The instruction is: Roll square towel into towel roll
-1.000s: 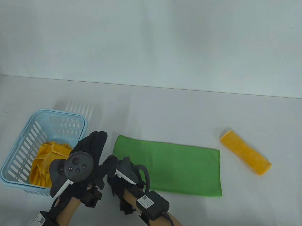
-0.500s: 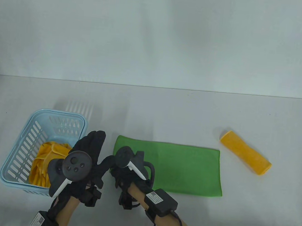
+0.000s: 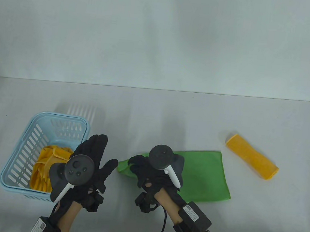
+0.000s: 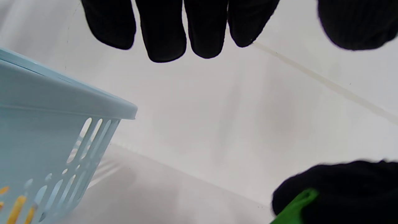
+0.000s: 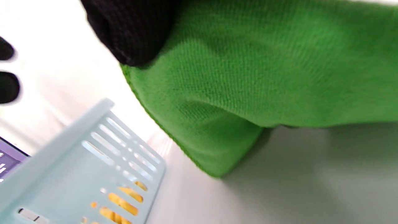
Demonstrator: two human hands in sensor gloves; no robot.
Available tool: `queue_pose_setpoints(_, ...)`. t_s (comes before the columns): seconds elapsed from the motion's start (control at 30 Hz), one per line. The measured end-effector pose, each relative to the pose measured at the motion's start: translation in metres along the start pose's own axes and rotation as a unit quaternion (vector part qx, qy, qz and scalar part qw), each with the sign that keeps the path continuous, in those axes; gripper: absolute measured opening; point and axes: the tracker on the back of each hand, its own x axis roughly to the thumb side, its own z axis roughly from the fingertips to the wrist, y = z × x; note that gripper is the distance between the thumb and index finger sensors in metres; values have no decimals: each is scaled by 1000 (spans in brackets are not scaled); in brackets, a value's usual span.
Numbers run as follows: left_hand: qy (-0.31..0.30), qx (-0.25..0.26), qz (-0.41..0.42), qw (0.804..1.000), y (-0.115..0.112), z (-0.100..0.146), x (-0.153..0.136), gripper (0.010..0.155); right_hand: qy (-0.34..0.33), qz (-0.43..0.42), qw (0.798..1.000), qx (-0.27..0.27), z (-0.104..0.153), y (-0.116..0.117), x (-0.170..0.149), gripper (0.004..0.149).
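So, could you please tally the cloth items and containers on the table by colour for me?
Green: 1, the folded green microfibre towel.
Yellow: 2, the rolled yellow towel and the crumpled yellow cloth in the basket.
Light blue: 1, the slotted plastic basket.
Total: 4.

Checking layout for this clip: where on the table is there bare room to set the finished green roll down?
Bare table spans the far strip behind the blue basket, green towel and yellow roll. The near right corner, in front of the yellow roll, is bare too. It is crowded near-left, where left hand and right hand work beside the basket.
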Motion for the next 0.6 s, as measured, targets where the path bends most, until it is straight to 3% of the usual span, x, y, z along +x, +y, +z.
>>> queue_pose_setpoints(0.33,-27,-54,-8,998,-17,-2,8,80,-44,20,999,-11,14,-37,11,39)
queue_pose_setpoints(0.6,-55,-157,-20,986,-51,-5,18,82,-61,7,998,-30,25,-59,12,39)
